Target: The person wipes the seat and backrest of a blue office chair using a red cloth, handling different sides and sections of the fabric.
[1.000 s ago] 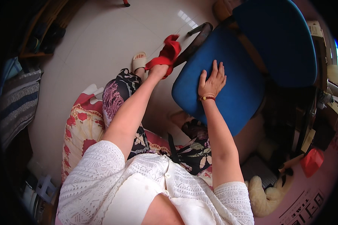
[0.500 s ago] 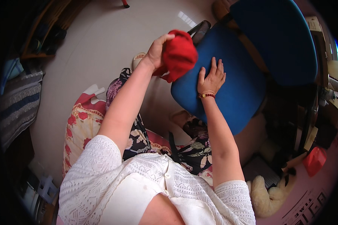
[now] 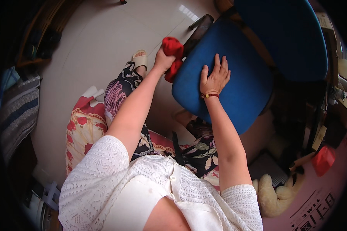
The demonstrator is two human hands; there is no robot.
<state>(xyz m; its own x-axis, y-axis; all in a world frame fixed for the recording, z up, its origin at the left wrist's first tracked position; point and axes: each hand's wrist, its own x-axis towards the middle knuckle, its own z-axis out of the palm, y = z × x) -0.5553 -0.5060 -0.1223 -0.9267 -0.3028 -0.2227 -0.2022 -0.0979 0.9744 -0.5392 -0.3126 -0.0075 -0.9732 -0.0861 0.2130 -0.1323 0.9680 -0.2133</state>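
Note:
A bunched red cloth [image 3: 172, 47] is gripped in my left hand [image 3: 164, 61], just off the left edge of a blue chair seat [image 3: 243, 96]. Part of the cloth hangs below my fist beside the seat's edge. My right hand [image 3: 215, 79] lies flat on the seat with its fingers spread, a beaded bracelet [image 3: 209, 95] at the wrist. The chair's blue backrest [image 3: 285, 38] rises at the upper right, and a dark armrest [image 3: 198, 34] sticks out on the seat's far left side.
My sandalled foot [image 3: 140, 59] rests on the pale tiled floor [image 3: 88, 50]. A floral cloth [image 3: 83, 131] covers what I sit on. Wooden shelves [image 3: 34, 42] stand far left, above a striped cloth [image 3: 23, 104]. At the right are a red object [image 3: 323, 161] and a cream plush toy [image 3: 272, 196].
My left hand has lowered and turned, and the red cloth is now bunched smaller beside the seat edge. My right hand stays on the seat. More of my sandalled foot shows.

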